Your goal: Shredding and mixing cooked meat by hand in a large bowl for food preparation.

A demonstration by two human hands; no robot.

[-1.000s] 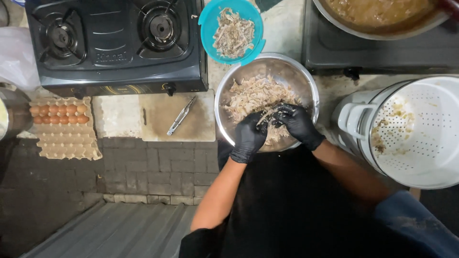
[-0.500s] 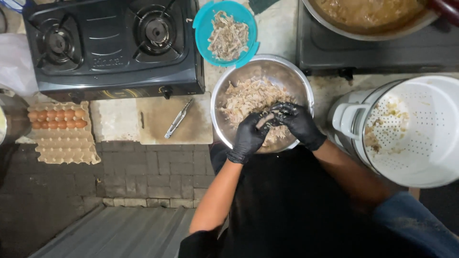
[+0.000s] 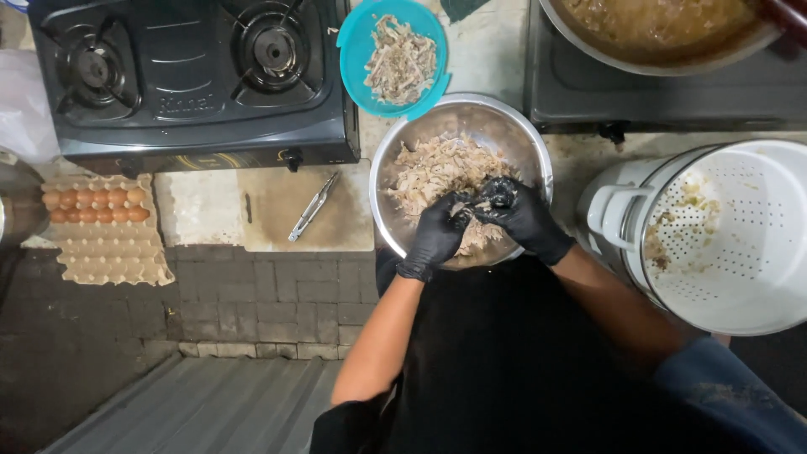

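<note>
most of the pale shredded meat (image 3: 433, 172) already fills the round steel bowl (image 3: 531, 139) on the counter edge. left hand (image 3: 437, 235) and right hand (image 3: 521, 214), black-gloved, pinch one small unshredded piece (image 3: 481, 204) between closed fingertips; little seems left to pull.

Gloved left hand (image 3: 439, 234) and right hand (image 3: 519, 212) — fingertips pinched together.
</note>
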